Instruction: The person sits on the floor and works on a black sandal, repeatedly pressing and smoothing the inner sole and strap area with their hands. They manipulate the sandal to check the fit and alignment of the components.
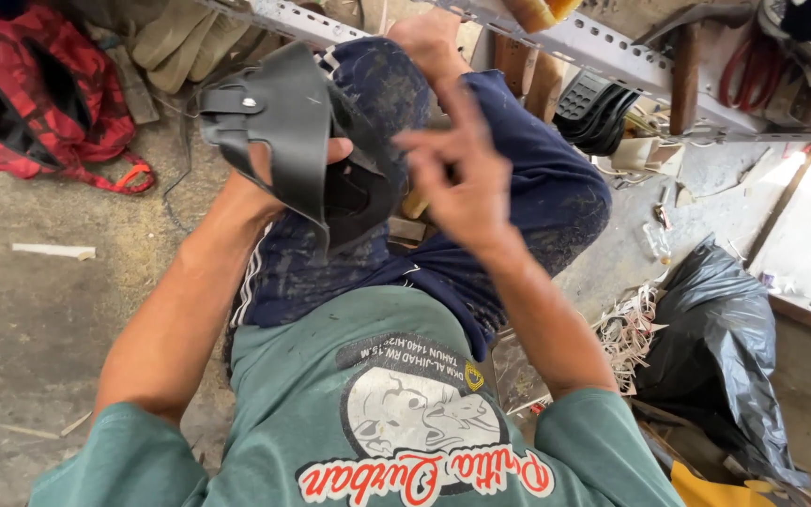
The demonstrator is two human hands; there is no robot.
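Note:
My left hand (269,178) grips a black leather sandal upper (283,122), a curved strap piece with a rivet, held up over my knees. Most of that hand is hidden behind the leather. My right hand (457,174) hovers just right of the piece with fingers spread, holding nothing, its fingertips close to the leather's edge. I sit in dark blue trousers (518,197) and a green printed shirt (377,413). One bare foot (429,42) rests near a metal rail.
A perforated metal rail (603,47) crosses the top. A red bag (30,94) lies upper left. Black soles (593,108) are stacked upper right. A black plastic bag (720,347) and pale paper scraps (631,329) sit right. Red scissors (753,66) hang far right.

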